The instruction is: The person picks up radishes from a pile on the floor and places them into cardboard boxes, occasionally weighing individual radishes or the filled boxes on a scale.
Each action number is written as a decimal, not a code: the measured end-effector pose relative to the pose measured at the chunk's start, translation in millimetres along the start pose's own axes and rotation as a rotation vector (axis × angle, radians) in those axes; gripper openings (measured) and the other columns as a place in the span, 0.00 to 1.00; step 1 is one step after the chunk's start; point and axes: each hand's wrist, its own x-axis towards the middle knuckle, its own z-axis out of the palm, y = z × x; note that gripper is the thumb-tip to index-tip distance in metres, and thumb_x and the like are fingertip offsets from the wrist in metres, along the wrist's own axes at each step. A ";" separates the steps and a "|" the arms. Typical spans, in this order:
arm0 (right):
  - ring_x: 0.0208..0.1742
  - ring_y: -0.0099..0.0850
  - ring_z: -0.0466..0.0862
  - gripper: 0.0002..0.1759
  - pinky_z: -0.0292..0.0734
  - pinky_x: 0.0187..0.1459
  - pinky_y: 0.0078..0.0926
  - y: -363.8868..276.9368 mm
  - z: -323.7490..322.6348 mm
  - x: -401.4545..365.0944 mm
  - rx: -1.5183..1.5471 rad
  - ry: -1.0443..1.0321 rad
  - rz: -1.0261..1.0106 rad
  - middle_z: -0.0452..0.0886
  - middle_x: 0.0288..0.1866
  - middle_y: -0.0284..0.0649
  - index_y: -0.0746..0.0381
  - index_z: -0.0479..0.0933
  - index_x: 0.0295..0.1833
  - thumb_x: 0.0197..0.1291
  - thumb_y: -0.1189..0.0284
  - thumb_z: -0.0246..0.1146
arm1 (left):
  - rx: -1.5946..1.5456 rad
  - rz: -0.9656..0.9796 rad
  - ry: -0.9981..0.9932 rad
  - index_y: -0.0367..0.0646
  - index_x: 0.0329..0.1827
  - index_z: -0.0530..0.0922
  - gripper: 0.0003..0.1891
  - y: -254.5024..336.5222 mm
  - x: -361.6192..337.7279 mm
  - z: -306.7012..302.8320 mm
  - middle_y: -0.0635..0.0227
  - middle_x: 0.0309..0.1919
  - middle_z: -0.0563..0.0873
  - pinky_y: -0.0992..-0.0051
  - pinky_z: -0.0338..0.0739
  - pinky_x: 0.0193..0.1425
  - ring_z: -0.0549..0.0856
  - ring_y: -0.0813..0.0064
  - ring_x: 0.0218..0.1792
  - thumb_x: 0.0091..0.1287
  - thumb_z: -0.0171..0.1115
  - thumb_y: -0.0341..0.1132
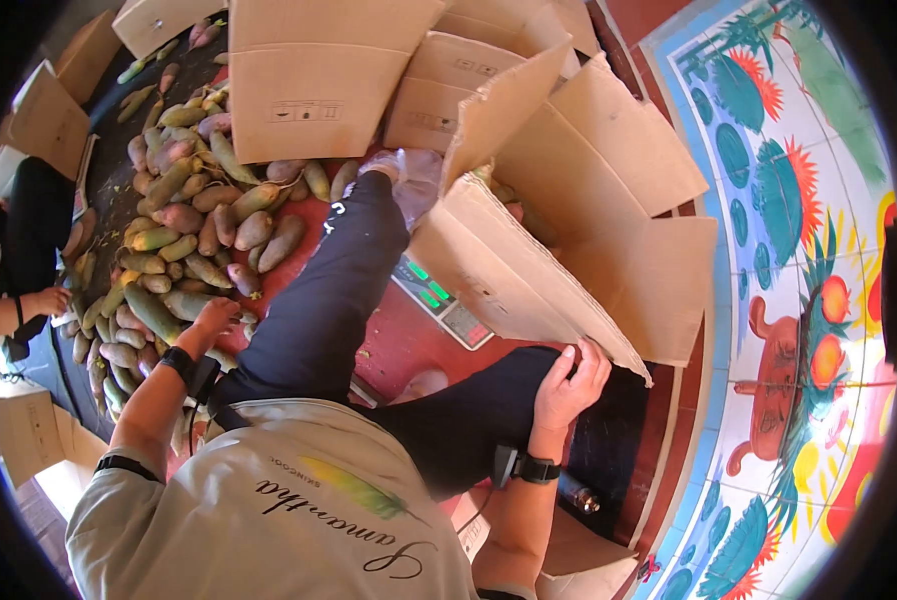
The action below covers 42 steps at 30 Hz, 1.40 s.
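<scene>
2 hands work apart: the left hand (217, 318) reaches among radishes (179, 218) heaped beside the leg (314, 290), its grip impossible to tell; each is best lifted by its thick middle, while the right hand (574, 388), unclenched, lightly steadies the carton flap (519, 275).

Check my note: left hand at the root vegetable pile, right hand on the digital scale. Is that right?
Not quite: the head view shows the right hand at the edge of the cardboard box, not on the digital scale. The left hand is at the root vegetable pile, as noted.
</scene>
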 end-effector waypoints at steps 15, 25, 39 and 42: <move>0.44 0.43 0.75 0.09 0.69 0.48 0.35 -3.1 0.6 1.0 -0.039 -0.006 -0.015 0.75 0.41 0.48 0.68 0.73 0.42 0.56 0.78 0.55 | 1.730 0.339 -0.151 0.52 0.42 0.75 0.09 -47.5 28.3 -29.0 0.76 0.39 0.77 0.79 0.72 0.49 0.76 0.80 0.48 0.58 0.54 0.33; 0.42 0.45 0.74 0.08 0.69 0.45 0.38 -3.0 2.4 1.3 -0.045 0.002 -0.040 0.74 0.39 0.48 0.68 0.72 0.40 0.54 0.79 0.56 | 1.855 0.471 -0.074 0.50 0.41 0.78 0.16 -91.5 48.7 -46.8 0.77 0.42 0.78 0.76 0.70 0.50 0.75 0.74 0.48 0.49 0.65 0.43; 0.41 0.44 0.75 0.08 0.70 0.44 0.38 -14.3 -5.4 3.0 0.015 0.039 0.024 0.76 0.38 0.47 0.65 0.73 0.39 0.51 0.78 0.57 | 0.075 0.510 0.108 0.43 0.40 0.76 0.09 106.7 0.2 15.7 0.74 0.30 0.79 0.78 0.71 0.35 0.76 0.81 0.33 0.64 0.51 0.37; 0.41 0.44 0.75 0.09 0.70 0.44 0.37 -16.8 -12.2 3.8 0.083 0.075 0.029 0.75 0.38 0.47 0.66 0.73 0.40 0.51 0.80 0.57 | 0.109 0.646 0.117 0.42 0.42 0.75 0.09 163.1 -25.4 46.4 0.74 0.33 0.78 0.83 0.68 0.37 0.75 0.84 0.34 0.67 0.48 0.35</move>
